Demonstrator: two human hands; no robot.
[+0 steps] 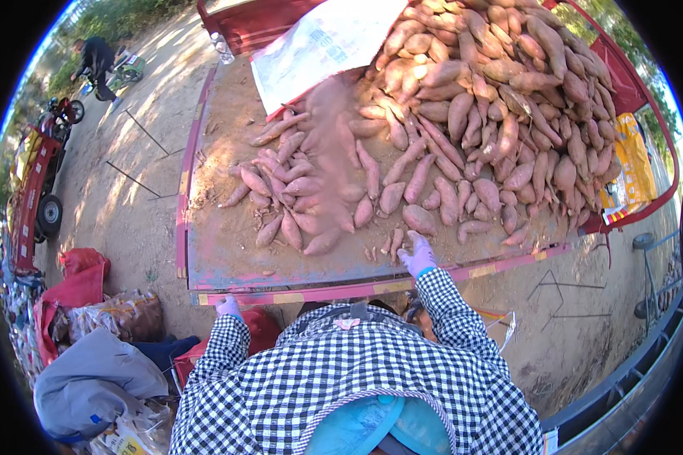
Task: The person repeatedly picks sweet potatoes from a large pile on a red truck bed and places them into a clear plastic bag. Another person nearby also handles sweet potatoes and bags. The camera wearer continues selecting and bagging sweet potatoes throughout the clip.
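Note:
A flat truck bed (222, 267) with a red metal edge lies before me, dusted with soil. On its right side rises a large heap of sweet potatoes (506, 102); a smaller group of sweet potatoes (296, 187) lies at the left. My right hand (418, 256), in a purple glove, is over the near edge with fingers spread, beside a few small sweet potato pieces (395, 242), and holds nothing visible. My left hand (229, 307), also gloved, is low at the near left edge of the bed; its fingers are partly hidden.
A white woven sack (319, 51) covers part of the bed's far side, near a clear plastic bottle (222, 48). Filled sacks (114, 315) stand at the left, below a red cargo tricycle (31, 193). A person (95, 62) bends near a bike. A metal frame (620, 387) runs at lower right.

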